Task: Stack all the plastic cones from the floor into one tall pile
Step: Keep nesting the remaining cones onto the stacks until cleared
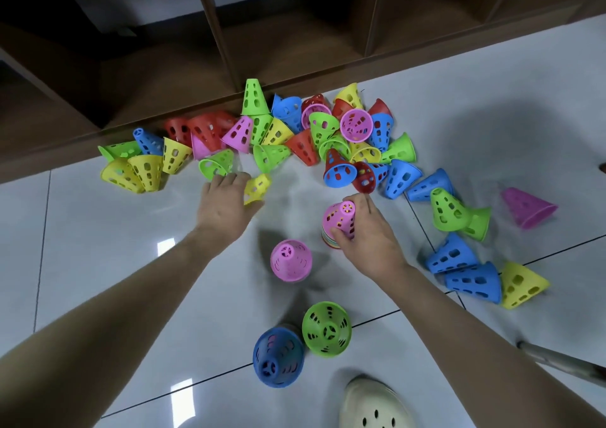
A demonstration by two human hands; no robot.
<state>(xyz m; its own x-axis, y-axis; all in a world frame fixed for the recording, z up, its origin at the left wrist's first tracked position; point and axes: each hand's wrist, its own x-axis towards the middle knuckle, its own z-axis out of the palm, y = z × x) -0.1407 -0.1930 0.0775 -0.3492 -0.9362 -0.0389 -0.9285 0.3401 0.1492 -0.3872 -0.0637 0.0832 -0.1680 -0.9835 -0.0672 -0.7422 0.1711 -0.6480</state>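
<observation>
Several perforated plastic cones in red, blue, green, yellow and pink lie scattered on the white tiled floor along a wooden shelf. My left hand [226, 202] grips a small yellow cone [257, 187] at the near edge of the heap. My right hand [367, 230] holds the pink top cone [339, 216] of a short stack whose coloured rims [328, 239] show beneath. Closer to me stand a pink cone [290, 260], a green cone [327, 328] and a blue cone [278, 357].
A wooden shelf unit [229, 50] runs along the far side, right behind the heap. More blue, green, yellow and pink cones lie at the right [472, 280]. My pale shoe [373, 404] is at the bottom edge, and a metal leg [564, 360] slants in at the lower right.
</observation>
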